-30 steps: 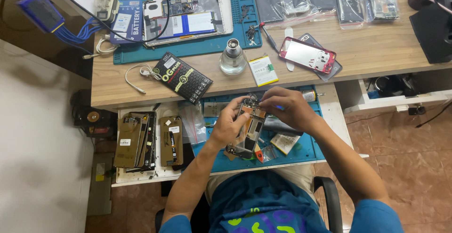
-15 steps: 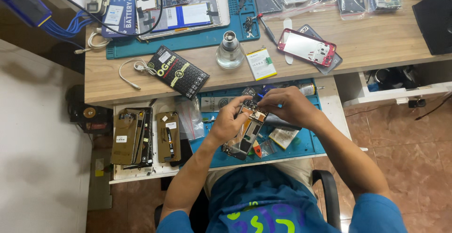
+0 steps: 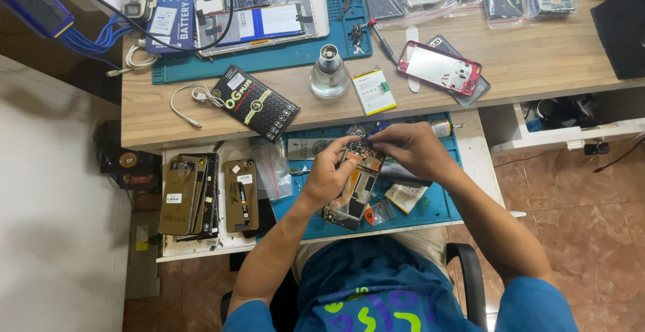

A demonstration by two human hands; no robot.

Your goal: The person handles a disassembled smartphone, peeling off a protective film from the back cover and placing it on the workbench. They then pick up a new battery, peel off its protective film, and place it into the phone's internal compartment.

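Observation:
An opened phone [image 3: 354, 187] with its back cover off lies tilted over a blue work mat [image 3: 430, 201] on a pull-out shelf. My left hand [image 3: 329, 171] grips the phone's left edge. My right hand [image 3: 410, 147] pinches at the phone's top end, fingers closed together; whether a small tool or part sits between them is hidden. Small loose parts and a flat pale piece [image 3: 405, 196] lie on the mat beside the phone.
Several gold phone back panels [image 3: 201, 194] lie at the shelf's left. On the wooden desk [image 3: 524, 57] above: a black box [image 3: 255, 104], a glass bottle [image 3: 329, 73], a small battery [image 3: 374, 91], a red phone frame [image 3: 440, 69], an opened tablet [image 3: 262, 10] on another blue mat, bagged parts.
The head view has shifted slightly. Both hands stay on the opened phone; the right hand's fingers have shifted a little at its top end.

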